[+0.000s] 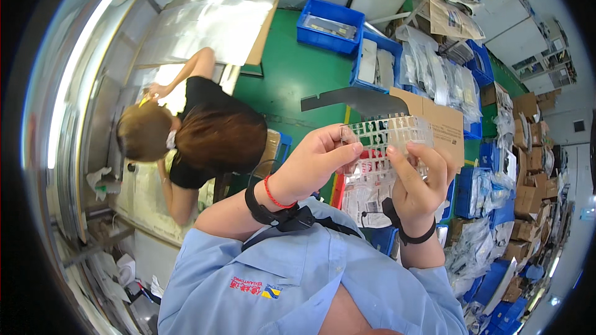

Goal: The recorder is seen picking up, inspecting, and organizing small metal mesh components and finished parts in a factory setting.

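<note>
A thin, see-through plastic sheet (376, 129) with rows of small cut-out shapes is held up in front of my chest. My left hand (326, 152) is closed in a pinch at the sheet's left edge, thumb against the bent index finger. On the right side, my right hand (421, 177) grips the sheet with thumb and fingers bent over its surface. Part of the sheet behind the right fingers is hidden. Just beyond it lies a dark, curved flat strip (354, 100), beside a brown cardboard piece (441, 127).
At the left, a person (214, 124) in black sits working at a bench. A sheet-covered table (205, 25) stands at the far left. Blue bins (329, 26) rest on the green floor (282, 80) ahead. Bagged parts (434, 68) and cardboard boxes (531, 201) crowd the right.
</note>
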{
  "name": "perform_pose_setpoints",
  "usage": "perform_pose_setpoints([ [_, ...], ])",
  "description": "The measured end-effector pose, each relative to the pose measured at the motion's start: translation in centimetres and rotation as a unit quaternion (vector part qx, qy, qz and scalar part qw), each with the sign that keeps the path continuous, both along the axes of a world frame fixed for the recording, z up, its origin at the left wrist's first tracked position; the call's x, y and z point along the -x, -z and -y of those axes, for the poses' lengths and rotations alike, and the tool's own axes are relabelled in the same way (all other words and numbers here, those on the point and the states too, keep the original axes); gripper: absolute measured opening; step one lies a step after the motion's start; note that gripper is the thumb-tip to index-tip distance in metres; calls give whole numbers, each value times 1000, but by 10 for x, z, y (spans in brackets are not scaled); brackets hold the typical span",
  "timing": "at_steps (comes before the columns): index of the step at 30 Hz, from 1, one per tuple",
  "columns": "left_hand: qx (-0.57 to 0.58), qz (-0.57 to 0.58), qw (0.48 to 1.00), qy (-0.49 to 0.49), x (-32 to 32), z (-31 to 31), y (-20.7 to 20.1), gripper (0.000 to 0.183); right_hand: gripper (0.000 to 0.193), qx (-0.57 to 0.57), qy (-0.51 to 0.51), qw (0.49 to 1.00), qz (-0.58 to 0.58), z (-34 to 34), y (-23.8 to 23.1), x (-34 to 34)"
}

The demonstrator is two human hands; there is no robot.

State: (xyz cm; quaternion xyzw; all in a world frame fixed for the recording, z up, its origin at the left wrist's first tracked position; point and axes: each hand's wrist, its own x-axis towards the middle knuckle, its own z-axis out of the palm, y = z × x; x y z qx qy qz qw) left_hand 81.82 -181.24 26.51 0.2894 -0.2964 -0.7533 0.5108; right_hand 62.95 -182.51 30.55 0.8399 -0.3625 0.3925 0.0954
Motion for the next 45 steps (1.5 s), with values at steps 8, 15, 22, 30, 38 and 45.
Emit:
perform_pose_setpoints([
  [8,3,-11,1000,4,-27,192,31,9,35,6,19,998,-54,183,19,-27],
  [15,78,30,996,-43,-107,375,15,10,36,-7,12,999,-44,365,7,-106],
  [22,99,-16,984,-150,-177,493,-2,22,32,-109,-136,981,81,529,-3,-184],
  [30,52,167,945,-277,-227,594,11,22,33,-695,-278,571,338,673,31,-258],
  [38,-55,182,925,-328,-243,654,2,22,36,-741,-374,509,229,802,27,-298],
  [45,-75,213,880,-418,-232,681,7,22,45,-764,-434,440,186,846,40,-316],
])
